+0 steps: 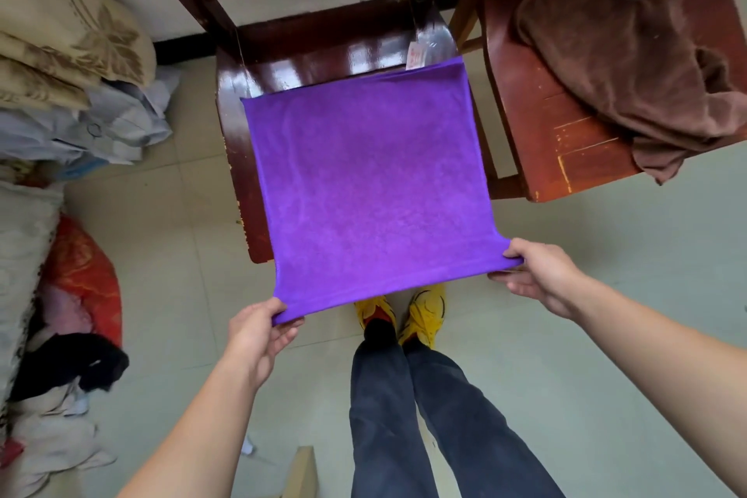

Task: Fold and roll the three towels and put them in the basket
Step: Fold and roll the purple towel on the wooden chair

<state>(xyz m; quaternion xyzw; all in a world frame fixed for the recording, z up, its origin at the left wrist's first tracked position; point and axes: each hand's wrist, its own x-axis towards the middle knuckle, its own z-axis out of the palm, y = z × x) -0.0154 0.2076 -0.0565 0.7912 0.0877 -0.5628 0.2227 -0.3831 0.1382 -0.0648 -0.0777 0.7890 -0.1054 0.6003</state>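
A purple towel (364,182) is spread flat over the seat of a dark wooden chair (283,65), its near edge stretched out past the seat front. My left hand (258,332) pinches the near left corner. My right hand (537,271) pinches the near right corner. A crumpled brown towel (630,65) lies on a second, lighter wooden chair (566,150) to the right. No basket is in view, and no third towel.
Folded beige bedding (60,32) and piled clothes (101,121) lie on the left. A red bundle (85,267) and black cloth (68,368) sit lower left. My legs and yellow shoes (424,315) stand on the tiled floor. A plastic wrapper (428,48) rests at the seat's back.
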